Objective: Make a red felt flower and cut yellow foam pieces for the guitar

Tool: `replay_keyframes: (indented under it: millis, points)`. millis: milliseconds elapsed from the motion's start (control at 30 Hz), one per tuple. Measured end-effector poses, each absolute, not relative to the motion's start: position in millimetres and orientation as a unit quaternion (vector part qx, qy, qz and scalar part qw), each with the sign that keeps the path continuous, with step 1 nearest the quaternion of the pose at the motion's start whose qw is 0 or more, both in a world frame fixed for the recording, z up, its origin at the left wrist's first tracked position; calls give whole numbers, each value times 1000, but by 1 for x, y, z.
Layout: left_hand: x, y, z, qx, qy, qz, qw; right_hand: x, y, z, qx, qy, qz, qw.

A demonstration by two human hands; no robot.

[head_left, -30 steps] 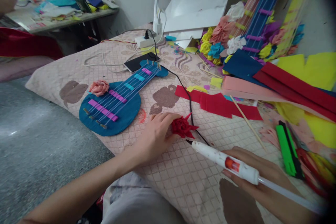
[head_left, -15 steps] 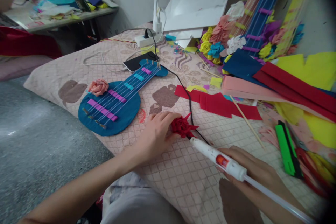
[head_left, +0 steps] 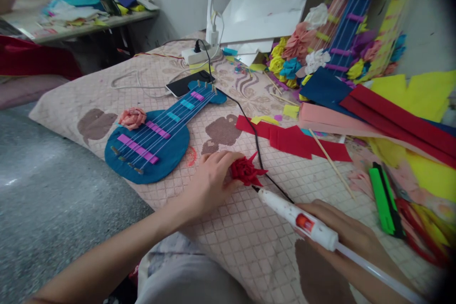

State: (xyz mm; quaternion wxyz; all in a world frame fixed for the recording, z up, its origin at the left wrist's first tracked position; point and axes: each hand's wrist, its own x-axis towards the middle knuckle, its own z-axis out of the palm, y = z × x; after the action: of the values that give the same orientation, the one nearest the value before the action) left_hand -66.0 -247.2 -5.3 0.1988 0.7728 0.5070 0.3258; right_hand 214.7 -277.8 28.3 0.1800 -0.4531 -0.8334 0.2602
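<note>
Between the fingers of my left hand (head_left: 213, 176) is a red paper flower (head_left: 246, 170) with pointed petals, held just above the quilted cloth. My right hand (head_left: 342, 232) is wrapped round a white glue gun (head_left: 297, 213) with a clear glue stick in its back end. The gun's dark nozzle points at the flower's lower right edge, with a small gap showing. To the left lies a blue paper guitar (head_left: 160, 135) with white strings, purple and light-blue strips, and a pink paper flower (head_left: 132, 118) on its edge.
Red paper strips (head_left: 292, 140) and a thin wooden stick (head_left: 331, 164) lie past the glue gun. At right are a green cutter (head_left: 385, 199) and red-handled scissors (head_left: 420, 232). A phone (head_left: 190, 83) and a power strip (head_left: 199, 54) sit farther back. A person's hand shows far left.
The glue gun's nozzle has drawn back slightly from the red flower, so more of its tip shows. My left hand keeps its hold, and the view has shifted a little.
</note>
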Motion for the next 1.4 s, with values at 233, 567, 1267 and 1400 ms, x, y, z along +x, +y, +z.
replay_keyframes:
  millis: [233,567,1267,1400]
  points:
    - [-66,-247,-6,772,506,326,202,203,-273,31,-433,-845,262,175]
    - [-65,-248,-5,769,509,327,207,204,-274,30,-416,-857,237,188]
    - [-66,-247,-8,767,507,333,208,204,-280,35,-427,-821,331,186]
    - [-67,-247,-9,768,506,335,204,212,-279,40,-434,-815,344,172]
